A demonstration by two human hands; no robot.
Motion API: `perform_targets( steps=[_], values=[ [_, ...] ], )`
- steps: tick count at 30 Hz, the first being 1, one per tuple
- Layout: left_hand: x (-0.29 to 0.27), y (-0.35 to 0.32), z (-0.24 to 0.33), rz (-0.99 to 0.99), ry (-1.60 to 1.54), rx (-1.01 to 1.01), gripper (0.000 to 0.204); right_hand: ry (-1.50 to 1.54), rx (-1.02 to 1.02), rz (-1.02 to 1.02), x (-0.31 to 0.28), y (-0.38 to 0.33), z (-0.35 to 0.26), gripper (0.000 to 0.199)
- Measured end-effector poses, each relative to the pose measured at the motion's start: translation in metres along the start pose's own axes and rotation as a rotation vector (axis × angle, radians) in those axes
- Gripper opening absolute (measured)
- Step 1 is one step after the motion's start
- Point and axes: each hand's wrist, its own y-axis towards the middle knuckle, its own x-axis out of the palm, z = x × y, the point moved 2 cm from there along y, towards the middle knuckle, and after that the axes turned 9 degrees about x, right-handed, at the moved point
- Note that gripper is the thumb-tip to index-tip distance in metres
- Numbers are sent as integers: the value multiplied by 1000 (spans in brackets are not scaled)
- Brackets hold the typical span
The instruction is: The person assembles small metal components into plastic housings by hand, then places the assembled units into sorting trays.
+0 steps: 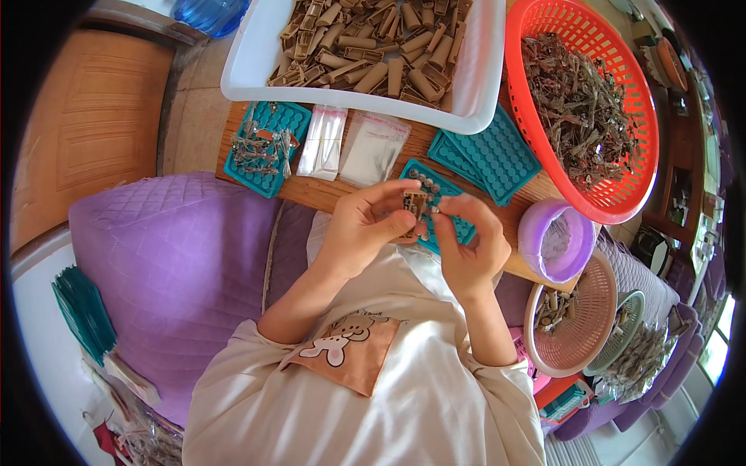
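My left hand (pixel 361 225) grips a small brown plastic casing (pixel 415 203) between thumb and fingers, its open, hollow side showing. Close beside it, my right hand (pixel 472 245) has thumb and forefinger pinched together at a tiny silvery piece too small to name. Under both hands lies a teal dimpled tray (pixel 464 231) with several small round parts in it, partly hidden by my fingers. Beyond my hands, a big white tub (pixel 357 99) holds a heap of similar brown casings.
Left on the wooden table (pixel 311 192) are a teal tray (pixel 268 182) of wired parts and clear plastic bags (pixel 375 147). Stacked teal trays (pixel 497 155), a red basket (pixel 649 147) of wired pieces and a purple bowl (pixel 528 237) stand right. A pink basket (pixel 594 326) sits lower.
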Motion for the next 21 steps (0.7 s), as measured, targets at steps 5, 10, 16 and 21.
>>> perform_targets(
  steps=[5, 10, 16, 21],
  values=[
    [1, -1, -7, 15, 96, 28, 34, -103, -160, -181, 5, 8, -5, 24],
    [-1, -6, -7, 62, 53, -110, 26, -52, 71, -191, 1, 3, 17, 26],
    [-3, -6, -5, 51, 67, -52, 25, -424, 18, -193, 8, 4, 45, 21],
    [1, -8, 3, 74, 34, -86, 22, -309, 58, -180, 4, 7, 40, 20]
  ],
)
